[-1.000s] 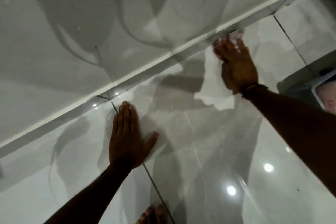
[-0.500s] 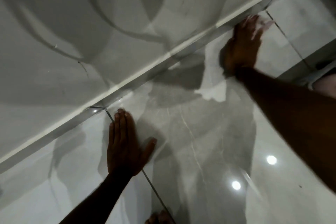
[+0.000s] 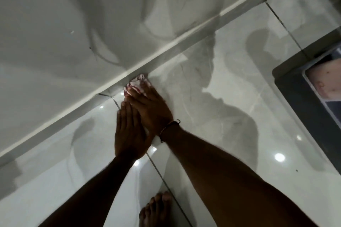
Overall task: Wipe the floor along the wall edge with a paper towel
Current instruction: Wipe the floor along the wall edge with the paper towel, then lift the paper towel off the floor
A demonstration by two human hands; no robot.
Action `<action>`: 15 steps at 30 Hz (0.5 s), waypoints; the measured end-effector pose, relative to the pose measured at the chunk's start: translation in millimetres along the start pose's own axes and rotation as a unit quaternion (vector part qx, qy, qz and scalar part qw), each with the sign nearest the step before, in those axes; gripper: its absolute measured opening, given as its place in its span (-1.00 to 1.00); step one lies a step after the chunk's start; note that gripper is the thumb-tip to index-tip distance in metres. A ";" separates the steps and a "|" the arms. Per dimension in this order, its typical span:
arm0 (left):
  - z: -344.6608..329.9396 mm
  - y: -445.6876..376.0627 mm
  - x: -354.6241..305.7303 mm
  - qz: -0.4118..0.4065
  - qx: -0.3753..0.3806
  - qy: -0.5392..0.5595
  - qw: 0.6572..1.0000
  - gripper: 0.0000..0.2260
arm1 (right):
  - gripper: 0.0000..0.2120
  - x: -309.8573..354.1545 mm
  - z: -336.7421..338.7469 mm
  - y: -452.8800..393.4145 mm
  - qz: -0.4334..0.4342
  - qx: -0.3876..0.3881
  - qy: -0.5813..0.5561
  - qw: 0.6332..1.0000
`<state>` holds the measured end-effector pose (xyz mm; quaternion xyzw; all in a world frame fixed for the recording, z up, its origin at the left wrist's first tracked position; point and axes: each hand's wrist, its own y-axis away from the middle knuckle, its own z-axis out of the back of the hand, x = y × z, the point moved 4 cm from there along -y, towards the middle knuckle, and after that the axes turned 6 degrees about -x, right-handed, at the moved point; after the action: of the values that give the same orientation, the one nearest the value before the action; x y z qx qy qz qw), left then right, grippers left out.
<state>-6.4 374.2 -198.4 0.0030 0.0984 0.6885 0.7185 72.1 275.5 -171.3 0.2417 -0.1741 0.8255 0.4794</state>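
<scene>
- Pressing flat w/ right hand (image 3: 151, 108), fingers (image 3: 137, 92) spread narrow over paper towel (image 3: 137, 83), pinning it to floor (image 3: 212, 108) right at wall edge (image 3: 166, 49).
- Towel: light, soft, crumples easy, prob tears if damp; best held under flat fingers, not pinched.
- Left hand (image 3: 129, 134) flat on floor, fingers together, holding nothing, touching right hand.
- Most of towel hidden under hand; pinkish marks on it unclear.
</scene>
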 end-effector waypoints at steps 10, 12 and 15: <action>104.4 44.0 -61.5 -0.109 0.126 0.016 0.986 -0.12 | -0.32 -10.4 154.5 136.0 -0.168 -0.112 -0.077 0.976; 128.8 50.3 -104.6 -0.183 0.114 0.011 0.976 -0.15 | -0.33 -19.3 198.1 191.5 -0.224 -0.154 -0.045 0.961; 151.0 50.4 -181.4 -0.272 0.098 0.026 0.957 -0.18 | -0.26 -44.8 255.2 268.7 -0.328 -0.186 -0.001 0.926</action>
<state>-40.2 217.1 -18.3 0.0287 0.1815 0.4539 0.8719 -85.0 -17.6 -1.7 0.1927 -0.2359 0.5747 0.7596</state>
